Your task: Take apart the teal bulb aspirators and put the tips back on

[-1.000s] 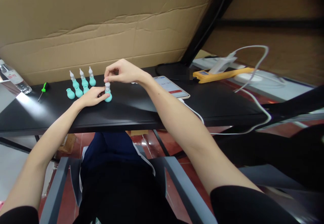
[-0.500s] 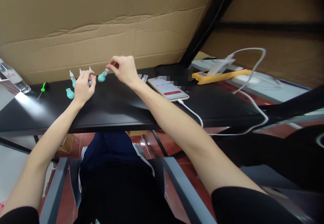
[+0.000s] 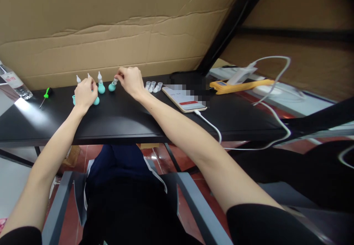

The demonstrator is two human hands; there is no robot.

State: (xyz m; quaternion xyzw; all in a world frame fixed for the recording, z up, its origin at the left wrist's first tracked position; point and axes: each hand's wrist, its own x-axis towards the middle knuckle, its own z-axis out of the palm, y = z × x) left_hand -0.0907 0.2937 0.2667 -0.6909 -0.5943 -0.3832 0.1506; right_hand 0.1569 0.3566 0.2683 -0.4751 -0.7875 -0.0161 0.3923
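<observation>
The right hand (image 3: 132, 82) pinches the white tip of a tilted teal bulb (image 3: 112, 86) between its fingers at the back of the black table (image 3: 132, 116), while the left hand (image 3: 84, 94) rests curled over other teal bulbs (image 3: 96, 100), its fingers' grip hidden.

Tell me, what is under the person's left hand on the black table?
Teal bulbs peek out beside the left hand, and white tips stand behind it. Whatever lies under the palm itself is covered.
</observation>
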